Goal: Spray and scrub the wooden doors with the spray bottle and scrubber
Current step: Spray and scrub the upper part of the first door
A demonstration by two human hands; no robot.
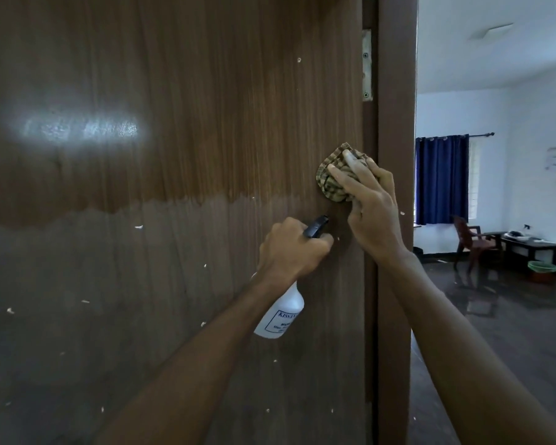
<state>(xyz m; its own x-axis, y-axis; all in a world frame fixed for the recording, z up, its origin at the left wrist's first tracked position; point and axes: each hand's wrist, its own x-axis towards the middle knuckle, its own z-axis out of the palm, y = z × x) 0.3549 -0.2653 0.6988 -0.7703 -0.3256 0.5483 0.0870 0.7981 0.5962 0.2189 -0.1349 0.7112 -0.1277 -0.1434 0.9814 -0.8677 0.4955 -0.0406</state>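
A brown wooden door [174,155] fills most of the view; its lower half looks duller, with small white flecks. My right hand [369,207] presses a bunched brown checked scrubber cloth [331,184] against the door near its hinged edge, fingers curled over it. Below and to the left, my left hand [291,248] grips the neck of a white spray bottle [281,316]. Its black nozzle [316,225] points up and right toward the door.
A metal hinge [366,65] sits on the door frame [395,123] above my right hand. Through the opening at right lie a dark glossy floor, a blue curtain [442,178], a chair [469,242], a low table [533,245] and a green basket [543,268].
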